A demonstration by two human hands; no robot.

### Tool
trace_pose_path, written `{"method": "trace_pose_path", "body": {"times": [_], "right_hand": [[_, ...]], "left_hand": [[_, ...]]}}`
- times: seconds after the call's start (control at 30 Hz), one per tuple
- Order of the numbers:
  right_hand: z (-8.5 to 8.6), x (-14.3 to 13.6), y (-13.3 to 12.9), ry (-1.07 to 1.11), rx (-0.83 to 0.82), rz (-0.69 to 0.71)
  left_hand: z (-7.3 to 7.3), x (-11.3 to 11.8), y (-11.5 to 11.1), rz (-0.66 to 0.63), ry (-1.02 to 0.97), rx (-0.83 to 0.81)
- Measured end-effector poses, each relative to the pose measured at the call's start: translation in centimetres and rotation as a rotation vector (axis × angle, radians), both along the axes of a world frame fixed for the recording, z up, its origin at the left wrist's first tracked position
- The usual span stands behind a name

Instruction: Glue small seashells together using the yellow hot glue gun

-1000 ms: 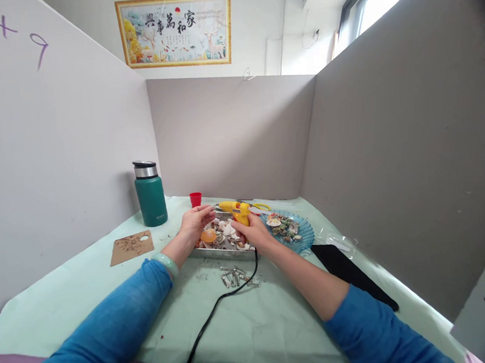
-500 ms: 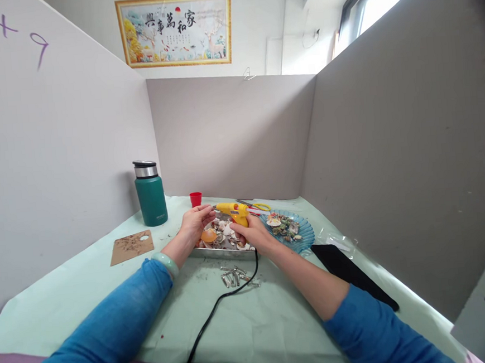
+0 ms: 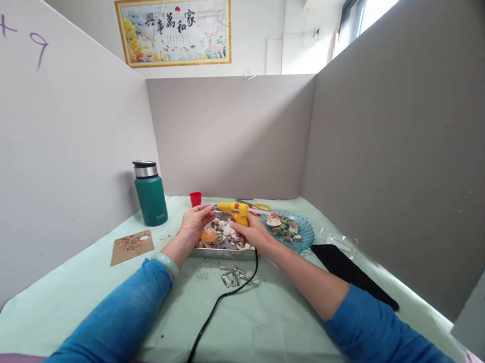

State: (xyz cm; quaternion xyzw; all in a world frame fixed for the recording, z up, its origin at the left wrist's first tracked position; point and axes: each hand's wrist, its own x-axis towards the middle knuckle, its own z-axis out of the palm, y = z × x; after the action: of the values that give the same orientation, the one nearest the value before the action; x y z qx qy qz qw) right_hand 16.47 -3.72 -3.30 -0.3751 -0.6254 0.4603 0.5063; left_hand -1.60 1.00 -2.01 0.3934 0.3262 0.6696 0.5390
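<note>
My right hand (image 3: 250,232) is wrapped round the handle of a yellow hot glue gun (image 3: 237,211), whose nozzle points left. A clear glue stick juts from its back end, and a black cord (image 3: 223,296) runs down from it. At the nozzle's tip my left hand (image 3: 197,223) pinches with closed fingers; whatever is in them is too small to make out. Beneath both hands lies a metal tray (image 3: 227,254) of seashells, among them an orange shell (image 3: 209,236). Several small metal clips (image 3: 234,277) lie in front of the tray.
A blue plate (image 3: 307,224) with shell pieces stands right of the tray, yellow-handled scissors (image 3: 262,207) behind. At left are a green bottle (image 3: 151,200) and a brown card (image 3: 130,247). A red cup (image 3: 196,199) stands at the back, a black strip (image 3: 354,276) at right. Grey panels enclose the table.
The glue gun has shifted very slightly to the right in my right hand. My left hand stays in place, and the things on the table look the same.
</note>
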Motion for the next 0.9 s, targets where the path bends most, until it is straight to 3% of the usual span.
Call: {"method": "trace_pose_path", "body": {"times": [0.9], "right_hand": [[-0.17,0.02,0.2,0.003,0.033,-0.024]], "left_hand": [[-0.17,0.05,0.09,0.014,0.037,0.015]]}}
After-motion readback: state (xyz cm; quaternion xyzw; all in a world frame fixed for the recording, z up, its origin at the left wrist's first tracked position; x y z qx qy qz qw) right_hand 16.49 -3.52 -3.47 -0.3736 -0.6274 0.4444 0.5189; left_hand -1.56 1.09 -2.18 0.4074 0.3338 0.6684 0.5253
